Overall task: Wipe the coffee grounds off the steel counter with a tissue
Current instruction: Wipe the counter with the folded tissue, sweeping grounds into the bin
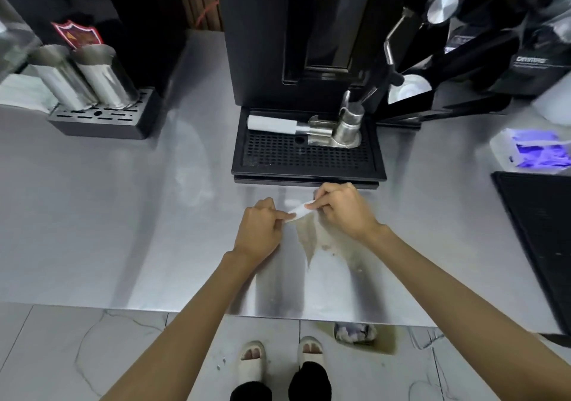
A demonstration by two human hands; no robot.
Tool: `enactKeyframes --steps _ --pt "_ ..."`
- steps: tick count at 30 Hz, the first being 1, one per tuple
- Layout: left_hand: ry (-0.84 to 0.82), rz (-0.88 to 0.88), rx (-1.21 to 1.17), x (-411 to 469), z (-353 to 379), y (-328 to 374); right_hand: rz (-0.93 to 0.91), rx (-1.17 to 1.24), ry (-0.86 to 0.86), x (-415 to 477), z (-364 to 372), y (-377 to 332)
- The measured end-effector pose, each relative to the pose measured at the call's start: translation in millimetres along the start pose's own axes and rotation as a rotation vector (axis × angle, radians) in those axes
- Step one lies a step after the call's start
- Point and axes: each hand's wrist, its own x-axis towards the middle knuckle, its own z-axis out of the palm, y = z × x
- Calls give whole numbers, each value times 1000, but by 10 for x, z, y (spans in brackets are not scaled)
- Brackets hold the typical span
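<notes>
A small white tissue is stretched between both hands just above the steel counter. My left hand pinches its left end with curled fingers. My right hand pinches its right end. Directly below and between the hands lies a brownish smear of coffee grounds, with a few loose specks trailing toward the counter's front edge.
A black coffee machine with a drip tray holding a portafilter stands just behind the hands. Two steel cups sit on a small tray at the left. A black mat lies at the right. A crumpled rag lies on the floor.
</notes>
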Motion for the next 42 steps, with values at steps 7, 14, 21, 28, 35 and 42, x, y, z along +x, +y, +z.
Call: enactKeyframes --steps 7,14,21,28,35,42 --pt "-55 13 -62 -279 133 290 18 30 -7 -400 -75 147" --pt "-26 -70 -38 -452 -113 282 7 136 -122 -290 -119 -81" --pt "208 -455 12 -970 -484 -242 -287 180 -236 162 230 -895" --pt "382 -665 -164 -1379 -234 -94 -393 200 -373 225 460 -1084" --pt "391 -754 -324 -1216 60 446 -496 74 -551 317 169 -802" --pt "336 -735 -357 -927 393 877 -468 47 -601 281 -76 -283"
